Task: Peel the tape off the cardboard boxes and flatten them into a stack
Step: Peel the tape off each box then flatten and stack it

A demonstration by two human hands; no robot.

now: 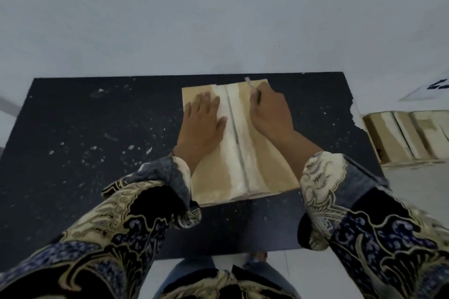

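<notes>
The cardboard box (239, 143) sits closed on the dark table (97, 141), with tape (237, 138) down its middle. The left hand (202, 121) lies flat on it. The right hand (271, 114) pinches a small tool (250, 84). More boxes (408, 138) stand right; I cannot count them.

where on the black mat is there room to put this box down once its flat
The widest bare patch of the black mat is left of the cardboard box, only littered with white specks. A narrow strip runs along its near edge. The right side is crowded: left hand and right hand on the box, more boxes beyond the torn edge.
</notes>
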